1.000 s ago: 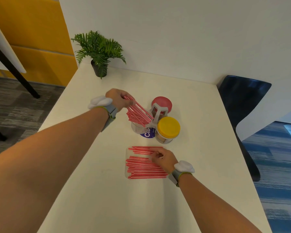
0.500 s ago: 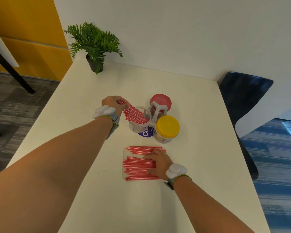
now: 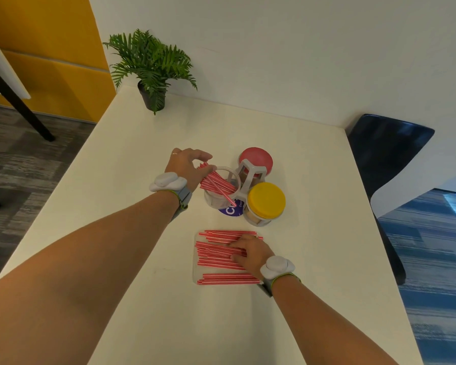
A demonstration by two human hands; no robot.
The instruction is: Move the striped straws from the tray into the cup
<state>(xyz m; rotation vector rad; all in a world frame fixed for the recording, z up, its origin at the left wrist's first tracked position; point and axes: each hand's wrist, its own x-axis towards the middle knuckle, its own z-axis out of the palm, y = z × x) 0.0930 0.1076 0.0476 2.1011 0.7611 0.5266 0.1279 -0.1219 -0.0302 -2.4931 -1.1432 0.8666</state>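
Red-and-white striped straws [image 3: 216, 255] lie flat in a clear shallow tray [image 3: 195, 275] at the table's middle. My right hand [image 3: 250, 252] rests on them from the right, thumb and fingers closed around a bunch in the tray's middle. Behind the tray stands a clear cup [image 3: 216, 200], with a bundle of straws [image 3: 217, 181] leaning out of it to the left. My left hand [image 3: 186, 167] is at the upper ends of that bundle, its thumb and fingers spread apart around the tips. The bundle rests on the cup's rim.
The cup sits in a white caddy [image 3: 250, 171] with a red-lidded jar [image 3: 256, 158] and a yellow-lidded jar [image 3: 266, 200]. A potted plant [image 3: 152, 75] stands at the far left corner. A dark blue chair [image 3: 385, 154] is beyond the right table edge.
My left hand lowered its bundle of straws into the cup and loosened its fingers. My right hand slid left over the tray and closed on a bunch of straws.
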